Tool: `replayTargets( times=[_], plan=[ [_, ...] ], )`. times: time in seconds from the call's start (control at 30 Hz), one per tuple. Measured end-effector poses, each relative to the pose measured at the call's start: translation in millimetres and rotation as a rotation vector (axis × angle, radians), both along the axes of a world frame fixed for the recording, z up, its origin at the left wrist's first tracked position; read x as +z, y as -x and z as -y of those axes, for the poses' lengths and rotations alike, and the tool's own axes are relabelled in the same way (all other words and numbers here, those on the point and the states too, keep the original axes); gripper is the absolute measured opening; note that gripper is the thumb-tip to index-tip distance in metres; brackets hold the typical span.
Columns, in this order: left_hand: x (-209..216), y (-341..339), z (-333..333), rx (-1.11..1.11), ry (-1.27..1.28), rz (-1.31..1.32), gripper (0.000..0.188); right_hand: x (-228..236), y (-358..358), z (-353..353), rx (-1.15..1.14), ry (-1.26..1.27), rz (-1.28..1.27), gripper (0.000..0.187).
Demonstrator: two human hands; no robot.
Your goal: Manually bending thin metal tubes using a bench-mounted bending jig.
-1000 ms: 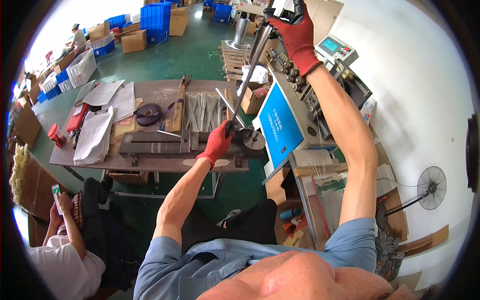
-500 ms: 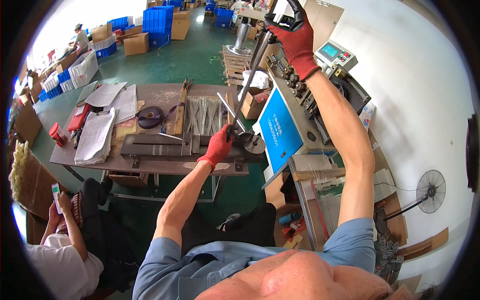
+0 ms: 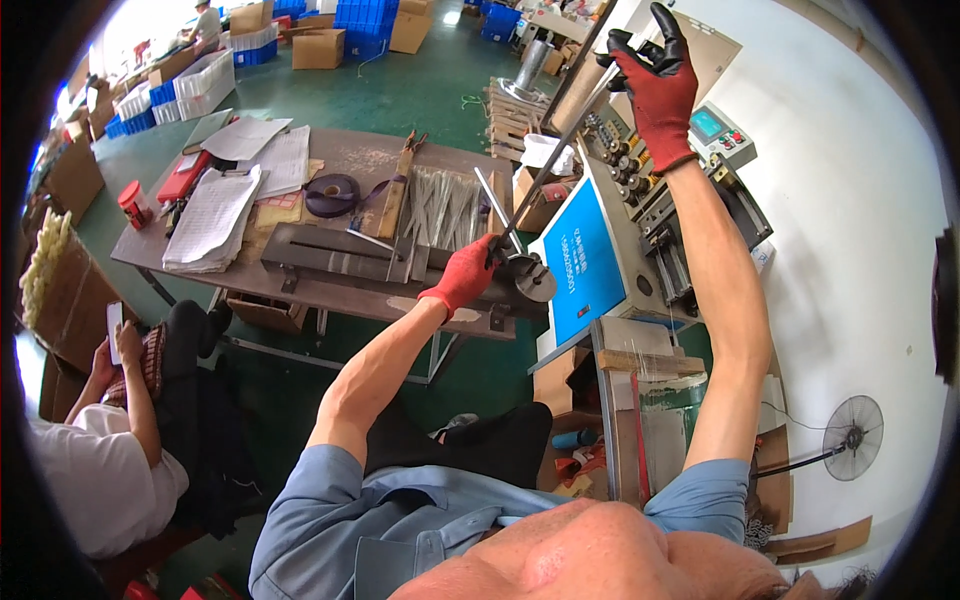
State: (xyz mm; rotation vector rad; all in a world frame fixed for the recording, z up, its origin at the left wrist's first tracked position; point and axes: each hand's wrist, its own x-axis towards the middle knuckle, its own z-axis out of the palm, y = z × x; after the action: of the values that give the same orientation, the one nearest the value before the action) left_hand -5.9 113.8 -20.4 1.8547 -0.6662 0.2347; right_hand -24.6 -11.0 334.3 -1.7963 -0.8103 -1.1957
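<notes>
1. One red-gloved left hand [image 3: 466,277] closes around a long, dark metal rod [image 3: 545,173] at the brown workbench [image 3: 362,152].
2. Red-and-black-gloved right hand [image 3: 657,92]: half-open; hold on rod cannot be told.
3. Rod leans farther right in view than before.

A smooth, dark green floor [image 3: 430,105] runs beneath a rectangular, brown-topped table [image 3: 350,148] and back toward stacked blue plastic crates [image 3: 364,28] and tan cardboard boxes [image 3: 318,50]. A plain white wall [image 3: 850,260], with a beige door [image 3: 712,65] farther back, rises behind a round, wire-caged fan [image 3: 853,438]. Bright white light [image 3: 135,35] washes out the upper left.
</notes>
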Motion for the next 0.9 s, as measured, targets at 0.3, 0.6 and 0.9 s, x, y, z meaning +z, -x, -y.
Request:
replayTargets(
  times=[0.3,0.6,0.9],
  plan=[
    [0,4,-2,0.027,0.016,0.014,0.033,-8,-17,19,0.127,-0.131,-0.213,0.039],
    [-2,0,0,0.016,0.008,0.083,0.030,-7,-13,25,0.068,-0.144,-0.320,0.028],
    [1,-2,0,0.004,0.059,0.086,0.028,-6,8,4,-0.339,0.036,-0.112,0.036]
  ],
)
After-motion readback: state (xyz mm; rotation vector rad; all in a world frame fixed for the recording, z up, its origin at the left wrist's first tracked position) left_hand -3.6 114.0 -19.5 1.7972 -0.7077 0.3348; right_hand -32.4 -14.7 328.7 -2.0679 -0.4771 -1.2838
